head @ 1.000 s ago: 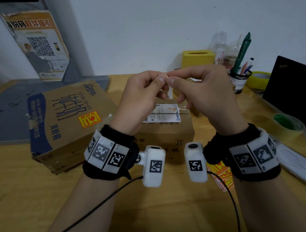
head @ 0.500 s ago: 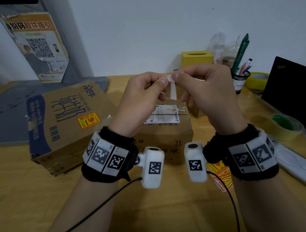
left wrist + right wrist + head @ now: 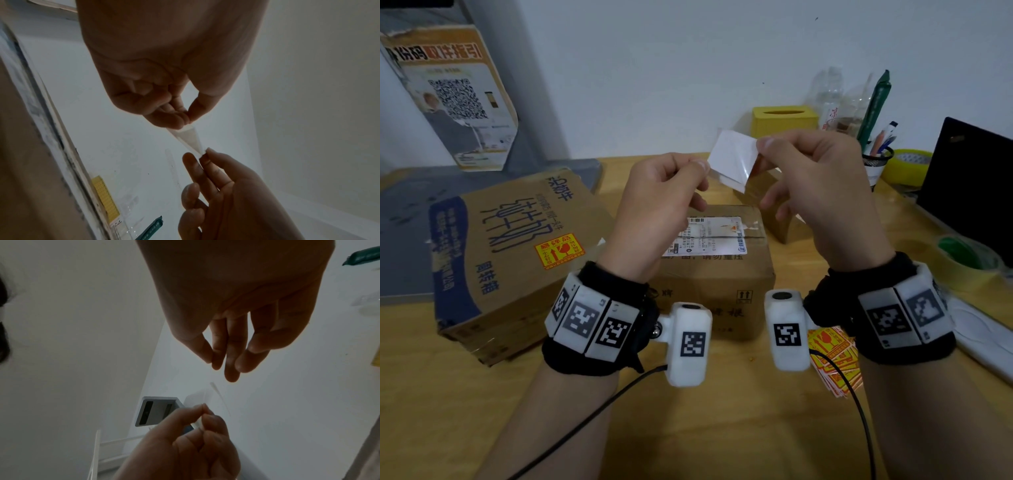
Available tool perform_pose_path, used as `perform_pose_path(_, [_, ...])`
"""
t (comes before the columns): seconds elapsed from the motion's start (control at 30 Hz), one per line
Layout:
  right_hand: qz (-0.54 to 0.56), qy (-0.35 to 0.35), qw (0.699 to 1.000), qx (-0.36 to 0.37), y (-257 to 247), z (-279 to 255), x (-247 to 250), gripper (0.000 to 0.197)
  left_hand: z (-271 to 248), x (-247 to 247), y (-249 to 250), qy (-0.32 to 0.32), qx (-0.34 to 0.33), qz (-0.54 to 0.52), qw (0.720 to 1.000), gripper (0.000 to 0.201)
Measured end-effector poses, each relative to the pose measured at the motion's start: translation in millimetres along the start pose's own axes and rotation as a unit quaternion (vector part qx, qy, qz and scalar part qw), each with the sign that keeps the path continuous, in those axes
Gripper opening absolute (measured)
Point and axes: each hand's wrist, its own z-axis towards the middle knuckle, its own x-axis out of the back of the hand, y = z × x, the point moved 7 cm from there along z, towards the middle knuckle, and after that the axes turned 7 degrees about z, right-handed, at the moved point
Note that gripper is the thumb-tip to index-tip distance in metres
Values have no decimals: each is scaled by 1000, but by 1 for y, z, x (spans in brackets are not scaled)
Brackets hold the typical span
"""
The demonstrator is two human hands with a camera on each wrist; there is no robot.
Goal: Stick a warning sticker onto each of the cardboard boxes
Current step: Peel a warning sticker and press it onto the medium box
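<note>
White sticker [image 3: 732,159] now peeled wider between hands.

On the desk [image 3: 722,428] the big box [image 3: 510,253] lies at the left, with a sticker [image 3: 560,251] on its top. The small box [image 3: 714,270] sits just right of it, a third box [image 3: 774,202] behind that, and a stack of stickers [image 3: 834,359] in front at its right. Both hands [image 3: 654,205] [image 3: 822,192] hold a sheet [image 3: 732,159] above the small box; tape rolls [image 3: 969,260] lie at the right.
</note>
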Motion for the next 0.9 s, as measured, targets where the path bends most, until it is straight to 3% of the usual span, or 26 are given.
perform_pose_path(0.27, [114, 12, 990, -86, 8, 3, 4, 21, 4, 5, -6, 14, 20, -15, 1000, 19])
perform_pose_path(0.4, [174, 26, 977, -119, 16, 5, 6, 34, 4, 8, -9, 25, 28, -21, 999, 18])
perform_pose_path(0.63, [200, 41, 967, -152, 24, 8, 12, 21, 6, 10, -11, 45, 32, -28, 998, 19])
perform_pose_path(0.9, [228, 59, 959, -159, 26, 10, 19, 19, 5, 9, -12, 45, 39, -30, 998, 15])
